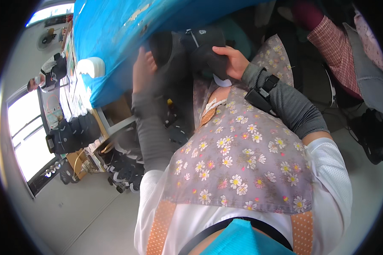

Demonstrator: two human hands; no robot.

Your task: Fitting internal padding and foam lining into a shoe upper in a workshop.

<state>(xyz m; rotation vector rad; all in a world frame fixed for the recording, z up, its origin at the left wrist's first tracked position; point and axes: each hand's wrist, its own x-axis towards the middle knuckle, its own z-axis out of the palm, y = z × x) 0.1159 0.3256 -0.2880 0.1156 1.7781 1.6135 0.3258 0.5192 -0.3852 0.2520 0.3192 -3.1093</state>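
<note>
A dark, soft-looking black piece [206,53] lies across my lap under the blue-covered edge; its exact kind is unclear. It bears a thin silvery line and a small white mark. My right hand [235,61] grips its right side, thumb on top. On the other side my left hand [144,68], smeared by motion, has its fingers curled at the piece's left part [161,49]. A white curved edge [222,81] shows just below the right hand. Under the flowered apron [242,157], my lap is mostly covered.
A blue-covered table [110,38] rises ahead, with a white roundish object [91,67] at its edge. Many black items [127,170] are heaped at the left. Another person [53,72] is at the far left; a person's checked sleeve or trouser leg [336,51] shows at the right.
</note>
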